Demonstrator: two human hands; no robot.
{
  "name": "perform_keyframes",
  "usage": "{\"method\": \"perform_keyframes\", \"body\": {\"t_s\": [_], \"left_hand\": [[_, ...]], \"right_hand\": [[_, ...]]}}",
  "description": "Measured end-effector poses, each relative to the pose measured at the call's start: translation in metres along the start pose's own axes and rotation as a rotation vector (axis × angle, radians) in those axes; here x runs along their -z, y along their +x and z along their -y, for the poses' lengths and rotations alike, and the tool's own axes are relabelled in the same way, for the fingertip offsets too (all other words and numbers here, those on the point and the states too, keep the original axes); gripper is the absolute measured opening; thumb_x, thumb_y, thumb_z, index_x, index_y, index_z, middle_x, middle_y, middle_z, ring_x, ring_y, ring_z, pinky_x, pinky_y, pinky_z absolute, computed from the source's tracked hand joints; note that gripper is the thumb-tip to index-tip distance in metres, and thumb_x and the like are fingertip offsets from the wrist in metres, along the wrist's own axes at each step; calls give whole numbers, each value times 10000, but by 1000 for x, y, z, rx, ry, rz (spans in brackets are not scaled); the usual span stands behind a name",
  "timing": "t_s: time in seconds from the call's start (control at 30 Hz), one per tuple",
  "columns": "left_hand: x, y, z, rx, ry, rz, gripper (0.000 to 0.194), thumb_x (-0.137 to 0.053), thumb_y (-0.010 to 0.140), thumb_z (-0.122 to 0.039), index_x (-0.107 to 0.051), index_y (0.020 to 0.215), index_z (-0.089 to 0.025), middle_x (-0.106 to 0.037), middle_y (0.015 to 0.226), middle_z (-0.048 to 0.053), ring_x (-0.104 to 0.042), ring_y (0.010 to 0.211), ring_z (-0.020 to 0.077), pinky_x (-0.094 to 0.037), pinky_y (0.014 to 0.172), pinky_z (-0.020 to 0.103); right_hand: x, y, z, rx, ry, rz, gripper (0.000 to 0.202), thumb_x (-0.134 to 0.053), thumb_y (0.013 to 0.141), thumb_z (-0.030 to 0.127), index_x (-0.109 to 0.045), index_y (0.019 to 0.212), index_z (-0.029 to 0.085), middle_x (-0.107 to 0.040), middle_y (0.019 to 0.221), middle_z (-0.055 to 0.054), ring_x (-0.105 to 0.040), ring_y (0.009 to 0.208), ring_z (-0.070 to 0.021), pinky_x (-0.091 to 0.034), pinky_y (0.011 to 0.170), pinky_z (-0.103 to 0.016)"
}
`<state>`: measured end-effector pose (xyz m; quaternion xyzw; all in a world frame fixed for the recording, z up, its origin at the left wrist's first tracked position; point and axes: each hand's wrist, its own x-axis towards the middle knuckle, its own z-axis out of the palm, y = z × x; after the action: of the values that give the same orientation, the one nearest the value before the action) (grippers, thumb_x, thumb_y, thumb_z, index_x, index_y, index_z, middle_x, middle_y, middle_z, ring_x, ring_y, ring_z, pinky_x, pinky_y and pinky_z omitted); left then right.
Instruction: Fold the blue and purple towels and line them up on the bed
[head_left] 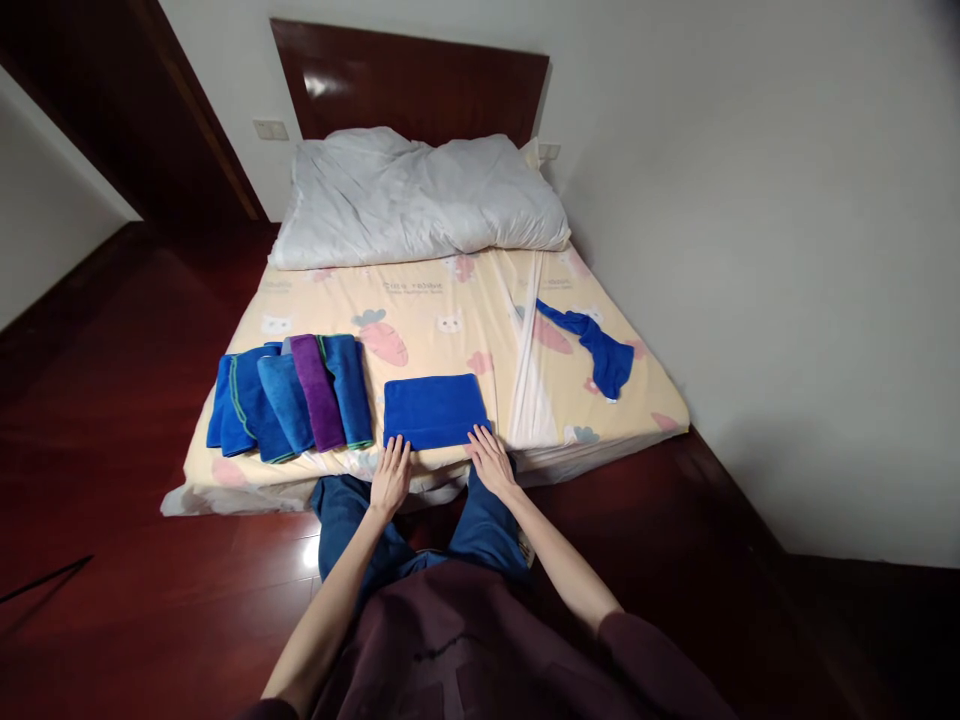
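Note:
A blue towel (435,408) lies spread as a flat rectangle at the bed's near edge, with a crease across its lower part. My left hand (391,476) rests on its near left corner, fingers stretched out. At the near right corner lies my right hand (490,460), its fingers also extended over the cloth. Left of this towel sits an overlapping row of folded towels in blues, among them a purple towel (318,392) and a green-edged blue towel (346,390). A crumpled blue cloth (600,350) lies farther right.
The bed has a cream patterned sheet (420,290) with loose pale folds right of centre. A bunched white quilt (420,200) lies against the dark wooden headboard (412,80). A wall (787,300) stands to the right, and reddish floor (135,420) surrounds the bed.

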<state>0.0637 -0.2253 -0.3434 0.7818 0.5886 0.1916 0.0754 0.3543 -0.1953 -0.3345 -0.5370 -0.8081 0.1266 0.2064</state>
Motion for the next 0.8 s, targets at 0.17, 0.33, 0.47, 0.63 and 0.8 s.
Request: {"method": "perform_keyframes", "body": {"t_s": [0.17,0.33,0.47,0.63,0.8], "left_hand": [[-7,15,12,18,49,12,595,-383,917,-125,-403,1510,-96,-313,1603,187,-182,1524,312,-245,1219,538],[-10,23,17,17,69,27,611,-425,893,-135,-417,1503,-92,-347,1581,211,-242,1507,333,-244,1212,554],[-6,33,15,34,107,43,600,-429,878,-112,-460,1477,-112,-447,1518,220,-349,1462,346,-297,1179,559],[2,55,16,14,118,104,585,-368,861,-28,-520,1422,-96,-547,1428,227,-431,1415,332,-317,1164,552],[10,59,22,17,120,163,540,-388,843,4,-555,1355,-26,-553,1392,284,-486,1371,329,-326,1165,505]], "right_hand": [[-10,19,-8,-58,-39,48,615,-410,933,107,-387,1541,199,-324,1608,-79,-262,1511,-246,-211,1230,-508],[-14,33,-16,-98,-78,82,732,-446,831,17,-394,1536,209,-348,1592,-94,-297,1497,-258,-242,1204,-525],[-20,40,-17,-118,-110,66,689,-434,851,27,-427,1517,205,-407,1562,-107,-350,1468,-269,-297,1161,-518],[-23,56,-16,-153,-152,45,581,-407,876,43,-552,1424,168,-529,1469,-147,-471,1353,-311,-374,1064,-506],[-15,62,-14,-112,-169,25,561,-441,856,38,-607,1368,194,-630,1360,-139,-542,1214,-313,-411,975,-485]]}}
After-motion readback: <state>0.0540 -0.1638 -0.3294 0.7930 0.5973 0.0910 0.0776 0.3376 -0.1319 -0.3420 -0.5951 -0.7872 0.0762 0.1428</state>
